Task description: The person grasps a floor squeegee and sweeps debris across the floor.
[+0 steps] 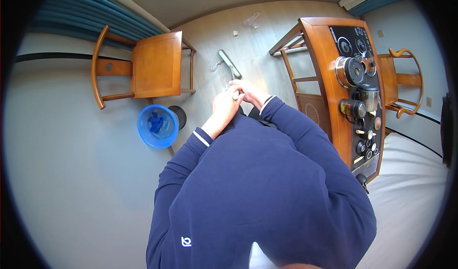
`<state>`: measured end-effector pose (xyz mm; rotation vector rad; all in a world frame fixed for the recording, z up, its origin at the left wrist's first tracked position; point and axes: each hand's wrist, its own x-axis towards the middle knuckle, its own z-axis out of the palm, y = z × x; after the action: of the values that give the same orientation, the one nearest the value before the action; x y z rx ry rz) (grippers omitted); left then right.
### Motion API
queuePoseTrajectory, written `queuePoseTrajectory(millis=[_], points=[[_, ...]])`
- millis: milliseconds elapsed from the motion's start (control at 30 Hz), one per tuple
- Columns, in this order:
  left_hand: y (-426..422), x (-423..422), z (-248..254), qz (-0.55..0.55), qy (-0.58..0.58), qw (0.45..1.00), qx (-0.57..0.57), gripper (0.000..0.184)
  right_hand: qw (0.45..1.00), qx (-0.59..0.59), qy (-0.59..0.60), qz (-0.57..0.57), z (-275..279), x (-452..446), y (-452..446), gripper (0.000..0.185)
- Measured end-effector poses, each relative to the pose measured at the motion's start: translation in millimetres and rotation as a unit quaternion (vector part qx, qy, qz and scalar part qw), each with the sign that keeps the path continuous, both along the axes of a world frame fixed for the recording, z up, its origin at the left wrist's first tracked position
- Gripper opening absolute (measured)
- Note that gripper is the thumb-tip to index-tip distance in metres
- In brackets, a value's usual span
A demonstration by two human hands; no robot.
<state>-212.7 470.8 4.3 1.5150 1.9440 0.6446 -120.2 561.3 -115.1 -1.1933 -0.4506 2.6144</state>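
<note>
Navy sleeves (191,150) in close, and both hands meet out front: left hand (225,106) nearer the body, right hand (251,92) just beyond it, fingers curled shut around what looks like the handle of a floor tool (229,63); the hands hide most of that shaft. Off to the left, level with them, a blue bin (142,122). Now the key line: the tool's flat head lies on the floor (205,45) straight past the hands, a touch left, its long axis slanting from far left to near right. The right hand is the closer one. Just left of the head, a clear scrap (216,67); well beyond, a small crumpled bit (235,33), then a plastic wrapper (252,20).
</note>
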Motion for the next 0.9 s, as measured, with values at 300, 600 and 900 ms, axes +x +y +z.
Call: queuePoseTrajectory(millis=[300, 600, 900], points=[[23.6, 11.2, 7.7, -0.036, 0.008, 0.996, 0.082, 0.020, 0.997, 0.019, -0.001, -0.073, 13.6, 15.4, 12.5, 0.019], [61.2, 19.7, 14.4, -0.062, -0.036, 0.996, 0.056, 0.017, 0.984, 0.023, -0.049, -0.169, 26.8, 29.2, 41.3, 0.011], [138.5, 15.2, -2.2, -0.065, -0.133, 0.989, -0.026, 0.025, 0.981, 0.012, -0.002, -0.195, 1.3, 43.0, 113.4, 0.011]])
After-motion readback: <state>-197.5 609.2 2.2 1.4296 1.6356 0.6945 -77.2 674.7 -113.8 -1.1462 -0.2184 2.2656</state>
